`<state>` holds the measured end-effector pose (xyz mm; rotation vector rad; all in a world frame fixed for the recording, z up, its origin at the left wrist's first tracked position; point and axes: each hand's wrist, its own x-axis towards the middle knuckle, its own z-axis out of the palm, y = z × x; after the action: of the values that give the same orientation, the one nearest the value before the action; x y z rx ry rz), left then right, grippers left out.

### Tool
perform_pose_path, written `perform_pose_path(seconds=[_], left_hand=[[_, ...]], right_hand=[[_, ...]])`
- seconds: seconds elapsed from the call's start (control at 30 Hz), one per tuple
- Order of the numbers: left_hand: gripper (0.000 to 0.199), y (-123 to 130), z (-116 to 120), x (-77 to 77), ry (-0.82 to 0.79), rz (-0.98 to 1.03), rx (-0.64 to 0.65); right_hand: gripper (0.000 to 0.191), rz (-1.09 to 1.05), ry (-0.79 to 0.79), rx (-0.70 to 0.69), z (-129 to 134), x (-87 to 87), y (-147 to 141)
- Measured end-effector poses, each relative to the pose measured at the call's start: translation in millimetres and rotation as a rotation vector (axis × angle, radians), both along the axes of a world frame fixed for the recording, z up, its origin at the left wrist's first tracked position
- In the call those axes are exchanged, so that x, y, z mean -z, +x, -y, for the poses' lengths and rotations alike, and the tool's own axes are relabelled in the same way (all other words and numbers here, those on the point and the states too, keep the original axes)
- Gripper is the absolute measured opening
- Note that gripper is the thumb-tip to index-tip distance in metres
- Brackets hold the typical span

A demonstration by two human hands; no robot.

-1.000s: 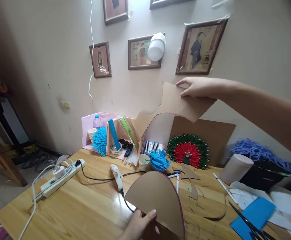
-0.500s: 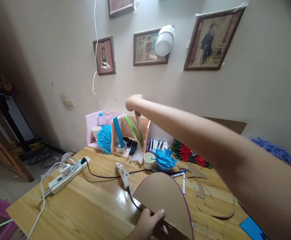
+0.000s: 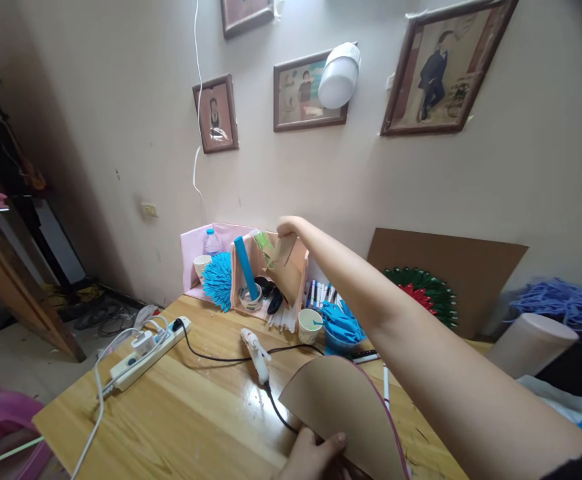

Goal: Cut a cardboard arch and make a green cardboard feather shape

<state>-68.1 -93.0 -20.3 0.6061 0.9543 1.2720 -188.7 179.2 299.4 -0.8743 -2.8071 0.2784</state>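
My left hand [image 3: 315,457], at the bottom centre, grips a half-round brown cardboard piece [image 3: 345,407] with a purple edge, thumb on top. My right arm reaches far across the table. At its end my right hand [image 3: 291,228] bends down over the peach box [image 3: 303,267], with its fingers closed on a brown cardboard piece [image 3: 285,270]. Beside that piece stands a green packet [image 3: 263,243]. A white glue gun [image 3: 255,357] lies left of the half-round cardboard, its black cable running under it.
A power strip [image 3: 151,353] with cables lies on the left of the table [image 3: 181,427]. Blue strips [image 3: 341,323] fill a bowl beside a paper cup [image 3: 310,325]. A large brown board [image 3: 485,273] leans on the wall at right, near a white roll [image 3: 535,343].
My right hand has moved right and lower at the box, and the cardboard in it shows more broadly. The view has shifted, showing more of the board. My left hand still holds the half-round cardboard.
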Motion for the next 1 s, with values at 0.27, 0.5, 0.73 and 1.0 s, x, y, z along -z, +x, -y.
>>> perform_pose_path(seconds=[0.27, 0.5, 0.73, 1.0], left_hand=[[0.069, 3, 8, 7.6, -0.054, 0.013, 0.035], [0.070, -2, 7, 1.6, -0.041, -0.081, 0.076], [0.056, -10, 8, -23.0, 0.008, -0.271, 0.081], [0.050, -12, 13, -37.7, 0.003, -0.397, 0.140]], right_hand=[[0.023, 0.028, -0.167, 0.114, -28, 44.9, 71], [0.035, -0.070, -0.245, 0.035, -24, 36.8, 87], [0.050, -0.147, -0.443, -0.100, -20, 9.7, 116], [0.037, -0.436, -0.283, -0.112, 19, 34.9, 208]])
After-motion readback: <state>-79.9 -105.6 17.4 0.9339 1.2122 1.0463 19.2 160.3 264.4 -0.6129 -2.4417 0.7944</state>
